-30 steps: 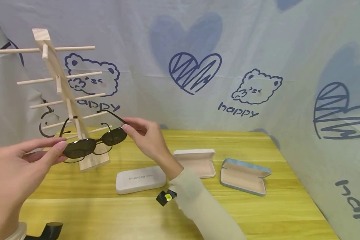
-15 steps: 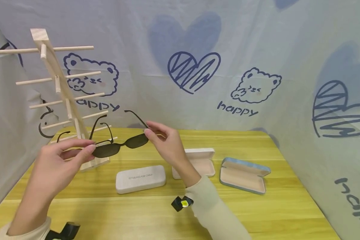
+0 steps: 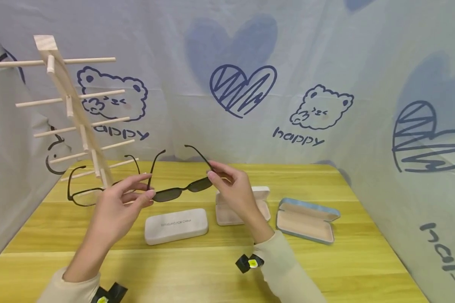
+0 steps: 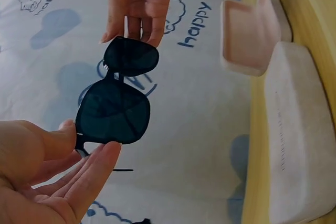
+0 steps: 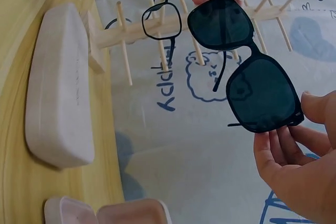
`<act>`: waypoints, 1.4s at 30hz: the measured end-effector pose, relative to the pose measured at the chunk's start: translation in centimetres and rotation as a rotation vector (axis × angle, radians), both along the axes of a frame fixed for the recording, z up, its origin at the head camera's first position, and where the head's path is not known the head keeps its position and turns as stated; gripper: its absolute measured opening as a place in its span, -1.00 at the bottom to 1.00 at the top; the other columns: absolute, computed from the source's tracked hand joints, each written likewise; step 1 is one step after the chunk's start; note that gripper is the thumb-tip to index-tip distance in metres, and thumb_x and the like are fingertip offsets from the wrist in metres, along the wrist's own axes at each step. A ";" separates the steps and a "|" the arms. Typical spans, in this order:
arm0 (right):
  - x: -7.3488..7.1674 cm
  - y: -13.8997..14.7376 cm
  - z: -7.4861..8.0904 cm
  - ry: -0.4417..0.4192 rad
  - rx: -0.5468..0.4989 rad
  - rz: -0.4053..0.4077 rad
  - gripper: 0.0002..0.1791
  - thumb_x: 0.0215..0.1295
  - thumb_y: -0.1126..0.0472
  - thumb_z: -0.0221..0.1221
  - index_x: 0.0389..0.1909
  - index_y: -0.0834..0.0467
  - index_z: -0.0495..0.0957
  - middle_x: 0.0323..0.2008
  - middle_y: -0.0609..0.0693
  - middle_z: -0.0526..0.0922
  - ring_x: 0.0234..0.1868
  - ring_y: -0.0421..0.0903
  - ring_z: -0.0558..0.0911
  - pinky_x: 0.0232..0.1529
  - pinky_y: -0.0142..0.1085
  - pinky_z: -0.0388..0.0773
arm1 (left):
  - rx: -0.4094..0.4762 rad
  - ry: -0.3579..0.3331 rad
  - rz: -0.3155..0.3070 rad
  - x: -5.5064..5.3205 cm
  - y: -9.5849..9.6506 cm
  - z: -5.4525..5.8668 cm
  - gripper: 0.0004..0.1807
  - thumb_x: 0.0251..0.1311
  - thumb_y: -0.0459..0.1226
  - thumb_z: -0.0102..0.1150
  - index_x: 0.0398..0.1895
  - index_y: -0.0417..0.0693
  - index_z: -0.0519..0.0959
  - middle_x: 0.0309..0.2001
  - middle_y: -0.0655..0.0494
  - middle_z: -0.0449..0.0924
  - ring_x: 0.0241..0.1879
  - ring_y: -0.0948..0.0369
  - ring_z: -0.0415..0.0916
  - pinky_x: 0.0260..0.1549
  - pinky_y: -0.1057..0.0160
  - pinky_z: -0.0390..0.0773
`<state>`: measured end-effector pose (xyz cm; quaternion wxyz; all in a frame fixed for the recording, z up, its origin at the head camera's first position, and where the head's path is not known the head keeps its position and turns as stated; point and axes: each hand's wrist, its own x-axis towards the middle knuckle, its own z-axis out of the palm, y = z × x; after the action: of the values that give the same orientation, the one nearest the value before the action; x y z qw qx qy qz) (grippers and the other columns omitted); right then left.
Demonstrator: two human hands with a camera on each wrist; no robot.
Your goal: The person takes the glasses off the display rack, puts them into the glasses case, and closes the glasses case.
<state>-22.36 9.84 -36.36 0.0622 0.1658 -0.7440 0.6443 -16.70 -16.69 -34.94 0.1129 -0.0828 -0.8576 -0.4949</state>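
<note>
A pair of black sunglasses (image 3: 167,194) with dark lenses is held up in the air between both hands, temples unfolded and pointing away. My left hand (image 3: 118,205) pinches the frame at its left hinge end. At the other hinge end my right hand (image 3: 236,189) pinches the frame between thumb and fingers. Both dark lenses (image 4: 114,111) face the left wrist camera. Clear black-framed eyeglasses (image 3: 86,197) hang on the wooden display stand (image 3: 76,103), partly hidden behind my left hand; the right wrist view shows these eyeglasses (image 5: 161,20) whole.
A shut white glasses case (image 3: 176,226) lies in front of the hands. Behind my right forearm sits an open white case (image 3: 224,213), and right of it an open blue case (image 3: 307,223). Patterned cloth (image 3: 242,139) walls the wooden table (image 3: 197,269) at the back and sides.
Both hands have carried the sunglasses rightward, away from the stand and the eyeglasses on it. The eyeglasses stay on the stand, and the cases have not moved.
</note>
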 end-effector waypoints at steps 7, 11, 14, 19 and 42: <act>0.4 1.3 -0.6 -0.026 0.022 -0.014 -0.58 0.47 0.27 0.23 0.28 0.30 0.57 0.08 0.28 0.69 0.14 0.06 0.69 0.17 -0.35 0.67 | 0.048 0.003 -0.014 -0.4 1.4 -1.3 -0.50 0.42 -0.36 0.24 0.39 -0.25 0.48 0.04 -0.25 0.64 -0.29 0.56 0.69 -0.29 0.44 0.74; 0.7 2.1 -0.9 -0.033 0.047 -0.014 -0.56 0.46 0.26 0.24 0.30 0.30 0.55 0.11 0.28 0.70 0.15 0.08 0.70 0.19 -0.37 0.65 | 0.034 0.000 -0.014 -0.6 2.1 -1.9 -0.52 0.42 -0.36 0.23 0.37 -0.28 0.50 0.01 -0.22 0.64 -0.22 0.26 0.79 -0.29 0.44 0.73; 0.9 2.6 -1.2 -0.028 0.070 -0.020 -0.54 0.45 0.27 0.25 0.31 0.31 0.54 0.14 0.27 0.70 0.17 0.11 0.69 0.19 -0.38 0.65 | 0.018 0.024 -0.017 -0.7 2.5 -2.2 -0.53 0.40 -0.36 0.25 0.35 -0.29 0.52 -0.04 -0.21 0.67 -0.18 0.01 0.80 -0.29 0.45 0.72; 1.2 3.5 -1.8 -0.021 0.116 -0.004 -0.50 0.43 0.25 0.28 0.35 0.27 0.52 0.13 0.28 0.70 0.17 0.13 0.69 0.18 -0.36 0.66 | -0.004 0.036 -0.009 -0.8 3.0 -2.7 -0.53 0.38 -0.37 0.27 0.33 -0.26 0.54 -0.10 -0.19 0.70 -0.20 -0.04 0.81 -0.42 0.44 0.67; 2.2 5.7 -4.6 0.047 0.225 -0.024 -0.49 0.42 0.25 0.29 0.34 0.32 0.51 0.01 0.32 0.72 0.06 0.13 0.70 0.14 -0.30 0.68 | -0.077 0.073 -0.072 -0.9 4.3 -4.2 -0.57 0.36 -0.35 0.30 0.27 -0.26 0.60 -0.15 -0.08 0.75 -0.16 0.06 0.77 -0.15 0.20 0.77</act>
<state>-20.14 15.58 -40.93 0.0682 0.1778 -0.8117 0.5521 -17.59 -12.36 -39.14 0.1232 -0.1358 -0.8678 -0.4618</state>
